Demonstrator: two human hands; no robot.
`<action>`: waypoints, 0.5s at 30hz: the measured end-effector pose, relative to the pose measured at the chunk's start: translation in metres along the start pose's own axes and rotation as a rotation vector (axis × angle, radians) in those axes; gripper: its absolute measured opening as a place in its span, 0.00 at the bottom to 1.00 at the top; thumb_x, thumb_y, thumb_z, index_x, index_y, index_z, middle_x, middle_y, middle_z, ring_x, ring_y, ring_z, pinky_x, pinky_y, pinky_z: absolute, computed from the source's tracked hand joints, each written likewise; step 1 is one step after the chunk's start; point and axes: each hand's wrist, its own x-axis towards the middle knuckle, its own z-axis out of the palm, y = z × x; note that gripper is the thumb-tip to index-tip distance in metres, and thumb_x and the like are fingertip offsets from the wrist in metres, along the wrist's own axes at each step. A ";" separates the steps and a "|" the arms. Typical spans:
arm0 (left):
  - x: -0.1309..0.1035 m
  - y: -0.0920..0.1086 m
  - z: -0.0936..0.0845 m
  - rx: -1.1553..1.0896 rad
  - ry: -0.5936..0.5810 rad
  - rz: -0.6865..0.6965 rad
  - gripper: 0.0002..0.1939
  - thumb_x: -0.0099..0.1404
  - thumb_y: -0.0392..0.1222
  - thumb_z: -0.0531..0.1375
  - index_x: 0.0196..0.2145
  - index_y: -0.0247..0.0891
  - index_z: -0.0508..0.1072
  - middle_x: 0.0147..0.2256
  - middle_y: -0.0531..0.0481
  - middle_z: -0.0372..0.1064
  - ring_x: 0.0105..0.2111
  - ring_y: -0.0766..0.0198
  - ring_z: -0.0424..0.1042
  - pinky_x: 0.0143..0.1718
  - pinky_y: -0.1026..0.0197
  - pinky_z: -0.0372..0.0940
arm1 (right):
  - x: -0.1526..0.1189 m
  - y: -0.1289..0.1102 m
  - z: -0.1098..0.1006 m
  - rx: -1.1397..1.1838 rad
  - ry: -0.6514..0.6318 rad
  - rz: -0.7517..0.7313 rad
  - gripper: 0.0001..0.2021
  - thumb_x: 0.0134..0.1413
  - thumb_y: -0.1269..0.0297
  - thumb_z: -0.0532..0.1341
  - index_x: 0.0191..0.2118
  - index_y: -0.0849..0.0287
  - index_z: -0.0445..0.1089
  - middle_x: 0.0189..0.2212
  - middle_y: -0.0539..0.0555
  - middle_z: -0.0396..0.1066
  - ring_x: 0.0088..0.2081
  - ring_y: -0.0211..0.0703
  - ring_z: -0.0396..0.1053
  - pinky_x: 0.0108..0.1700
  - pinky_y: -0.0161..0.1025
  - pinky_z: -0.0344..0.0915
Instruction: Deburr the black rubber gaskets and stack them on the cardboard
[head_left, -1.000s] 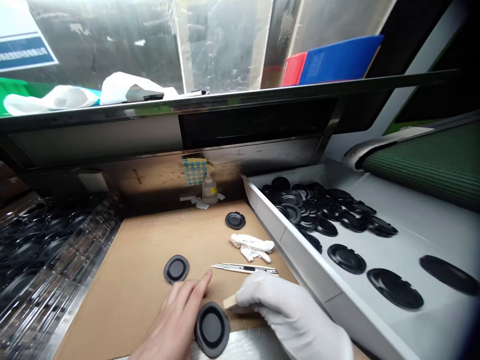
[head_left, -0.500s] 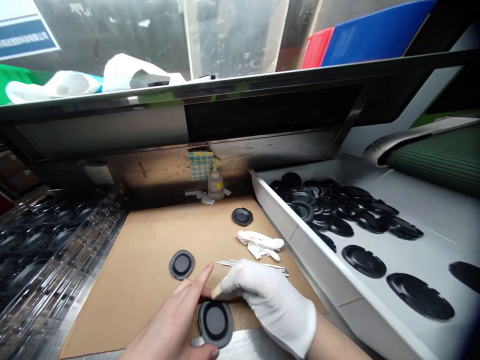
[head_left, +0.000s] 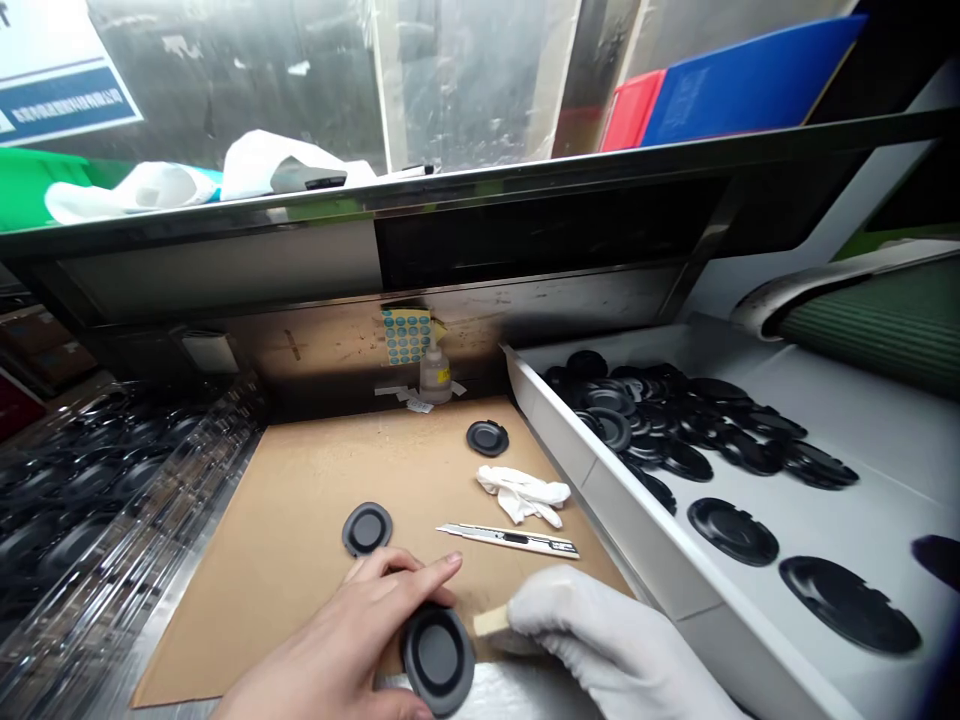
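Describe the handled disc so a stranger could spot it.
Find the cardboard left of the white tray. At its near edge are the bare left hand and gloved right hand. The dark disc is between them, nearest the camera, unlike the cardboard's other discs.

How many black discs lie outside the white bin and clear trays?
3: one disc at the cardboard's far right, one just beyond the left hand, one in its grasp. More may hide beneath it.

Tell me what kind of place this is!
Probably a factory workbench: there's what looks like a green conveyor belt, many matching black discs in a white tray, and a cutter knife lying on cardboard.
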 end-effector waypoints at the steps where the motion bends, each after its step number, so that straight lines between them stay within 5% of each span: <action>1: -0.001 0.004 0.001 -0.024 0.037 -0.021 0.54 0.62 0.32 0.73 0.75 0.68 0.55 0.67 0.52 0.69 0.70 0.44 0.58 0.73 0.38 0.53 | 0.007 -0.004 0.000 0.005 0.016 0.003 0.05 0.70 0.61 0.64 0.47 0.51 0.78 0.45 0.54 0.79 0.47 0.49 0.78 0.55 0.44 0.75; 5: 0.000 -0.001 0.018 -0.151 0.182 -0.150 0.60 0.55 0.41 0.79 0.76 0.61 0.55 0.56 0.48 0.72 0.51 0.50 0.73 0.58 0.48 0.71 | 0.038 -0.016 0.006 -0.148 0.017 -0.071 0.12 0.73 0.61 0.59 0.42 0.55 0.81 0.40 0.56 0.81 0.43 0.47 0.79 0.50 0.43 0.76; 8: 0.005 -0.011 0.032 -0.196 0.230 -0.243 0.65 0.46 0.49 0.83 0.76 0.55 0.57 0.50 0.47 0.71 0.38 0.57 0.72 0.42 0.55 0.75 | 0.051 -0.011 0.013 -0.246 -0.030 -0.119 0.14 0.70 0.62 0.57 0.39 0.56 0.81 0.36 0.55 0.81 0.39 0.47 0.79 0.48 0.44 0.76; 15: 0.005 -0.017 0.046 -0.184 0.306 -0.203 0.63 0.45 0.58 0.81 0.74 0.46 0.62 0.48 0.45 0.72 0.28 0.65 0.66 0.34 0.58 0.73 | 0.013 -0.005 0.049 -0.267 -0.011 0.019 0.08 0.60 0.60 0.70 0.45 0.49 0.81 0.37 0.50 0.80 0.36 0.45 0.78 0.40 0.35 0.76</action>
